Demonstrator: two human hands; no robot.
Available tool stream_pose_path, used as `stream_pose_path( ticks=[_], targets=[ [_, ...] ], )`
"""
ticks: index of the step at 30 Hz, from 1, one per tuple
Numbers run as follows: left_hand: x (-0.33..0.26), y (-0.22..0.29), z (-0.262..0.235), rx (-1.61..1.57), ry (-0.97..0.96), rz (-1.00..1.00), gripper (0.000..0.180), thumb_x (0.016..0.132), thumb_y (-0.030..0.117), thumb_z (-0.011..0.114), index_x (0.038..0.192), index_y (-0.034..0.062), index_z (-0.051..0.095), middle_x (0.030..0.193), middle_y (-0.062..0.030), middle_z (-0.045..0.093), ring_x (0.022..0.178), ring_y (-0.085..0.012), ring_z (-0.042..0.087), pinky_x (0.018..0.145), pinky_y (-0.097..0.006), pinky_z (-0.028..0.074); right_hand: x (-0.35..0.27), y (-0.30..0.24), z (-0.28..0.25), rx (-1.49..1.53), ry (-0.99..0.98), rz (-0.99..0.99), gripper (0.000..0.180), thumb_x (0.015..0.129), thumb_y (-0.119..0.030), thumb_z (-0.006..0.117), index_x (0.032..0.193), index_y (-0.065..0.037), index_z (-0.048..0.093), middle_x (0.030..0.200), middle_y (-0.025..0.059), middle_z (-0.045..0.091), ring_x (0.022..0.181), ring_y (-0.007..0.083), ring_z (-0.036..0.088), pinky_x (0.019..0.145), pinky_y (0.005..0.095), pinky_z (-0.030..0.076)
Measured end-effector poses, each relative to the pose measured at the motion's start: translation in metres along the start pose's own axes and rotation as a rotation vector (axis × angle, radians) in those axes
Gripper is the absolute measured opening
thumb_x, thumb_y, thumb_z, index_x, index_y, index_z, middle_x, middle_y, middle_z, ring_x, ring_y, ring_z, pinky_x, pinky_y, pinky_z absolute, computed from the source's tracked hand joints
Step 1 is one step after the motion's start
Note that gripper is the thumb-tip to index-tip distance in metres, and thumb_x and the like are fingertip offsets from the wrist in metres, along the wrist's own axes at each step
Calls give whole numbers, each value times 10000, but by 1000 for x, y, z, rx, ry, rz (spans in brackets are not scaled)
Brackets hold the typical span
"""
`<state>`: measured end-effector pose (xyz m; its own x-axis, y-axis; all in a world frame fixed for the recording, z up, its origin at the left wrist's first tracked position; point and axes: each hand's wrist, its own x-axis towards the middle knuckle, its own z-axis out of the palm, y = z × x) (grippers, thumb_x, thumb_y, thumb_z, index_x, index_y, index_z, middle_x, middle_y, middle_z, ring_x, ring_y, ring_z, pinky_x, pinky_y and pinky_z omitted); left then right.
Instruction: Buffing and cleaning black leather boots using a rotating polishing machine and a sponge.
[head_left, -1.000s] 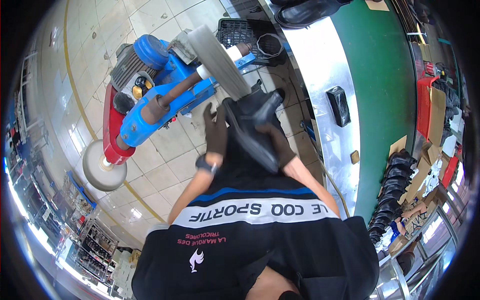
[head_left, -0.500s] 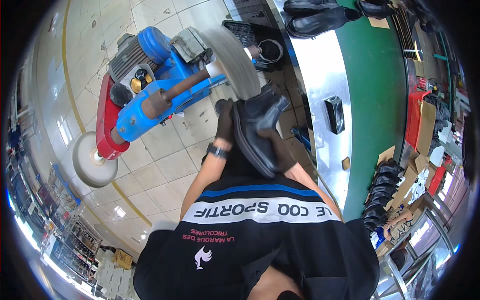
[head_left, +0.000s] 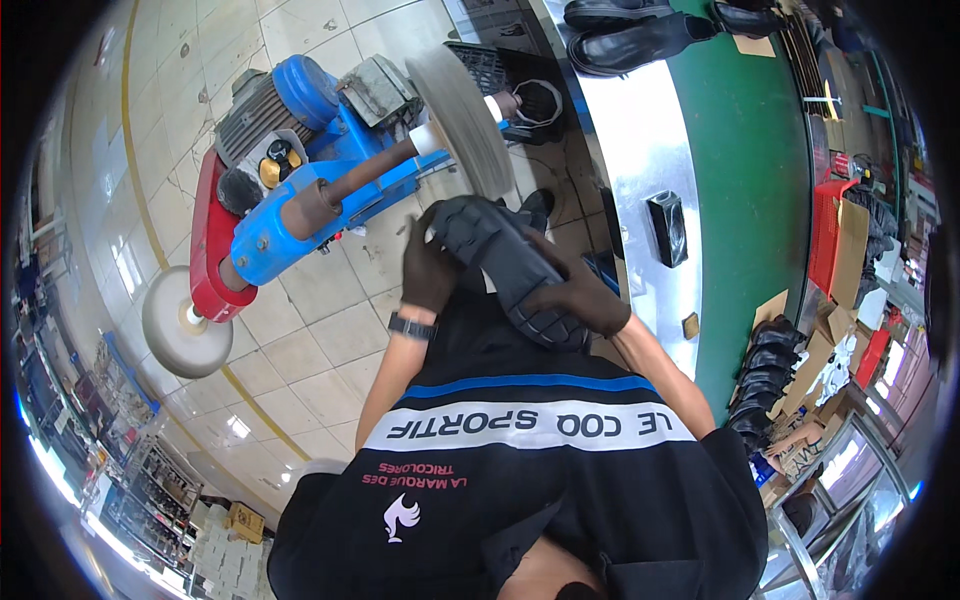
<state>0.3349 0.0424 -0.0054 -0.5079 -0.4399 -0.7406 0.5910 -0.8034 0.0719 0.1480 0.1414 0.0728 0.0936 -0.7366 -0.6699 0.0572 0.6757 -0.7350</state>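
Blue grinder (head_left: pixel 300 200) on tiled floor (head_left: pixel 320 340), grey wheel (head_left: pixel 462 120) on its shaft, white disc (head_left: pixel 180 322) at the far end. Steel counter (head_left: pixel 645 150) to the right, small black box (head_left: pixel 667 228) on it (boots further along). Black shoe (head_left: pixel 510 270), sole up, held just below the wheel. Left hand (head_left: pixel 428 272), gloved, fingers wrapped round the toe end. Right hand (head_left: pixel 580 298), gloved, fingers closed over the heel end.

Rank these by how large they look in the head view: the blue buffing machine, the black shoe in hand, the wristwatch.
1. Blue buffing machine
2. Black shoe, held in both hands; it lies nearer the camera, so its true size against the machine is unsure
3. Wristwatch
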Motion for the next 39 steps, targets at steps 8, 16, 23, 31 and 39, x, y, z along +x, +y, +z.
stream_pose_path(
  ticks=[8,16,23,31,39],
  targets=[
    [108,-34,-86,1134,-563,356,348,852,134,523,1178,30,455,1177,-104,520,1099,-189,485,949,-294,386,-14,5,10,635,38,119,757,623,-58,579,1343,-62,345,1159,105,520,981,186,530,829,261,434],
    [88,-48,-68,316,-424,-262,412,861,135,486,1239,-19,428,1166,-104,541,1055,-240,522,928,-373,383,-5,69,-3,1133,205,397,486,675,-126,563,1139,3,498,976,126,601,862,237,604,777,338,503],
    [96,-47,-71,43,-685,-294,438,806,109,551,1198,-55,443,1199,-150,521,1092,-271,516,962,-396,380,-41,56,21,790,263,-66,463,685,-141,558,1123,3,516,987,143,603,876,248,601,790,328,498],
    [104,-33,-46,344,-380,-110,394,791,23,550,1171,-46,469,1099,-114,563,997,-222,570,891,-368,449,-3,40,-8,130,388,-78,719,690,-128,648,1319,14,330,1234,182,471,1062,263,518,920,345,404],
    [97,-5,-36,1162,-521,276,352,790,73,546,1135,4,517,1086,-129,579,992,-241,576,927,-322,410,49,21,-33,206,351,6,718,723,-154,595,1345,27,286,1318,173,388,1053,185,480,908,296,376]
  ],
)
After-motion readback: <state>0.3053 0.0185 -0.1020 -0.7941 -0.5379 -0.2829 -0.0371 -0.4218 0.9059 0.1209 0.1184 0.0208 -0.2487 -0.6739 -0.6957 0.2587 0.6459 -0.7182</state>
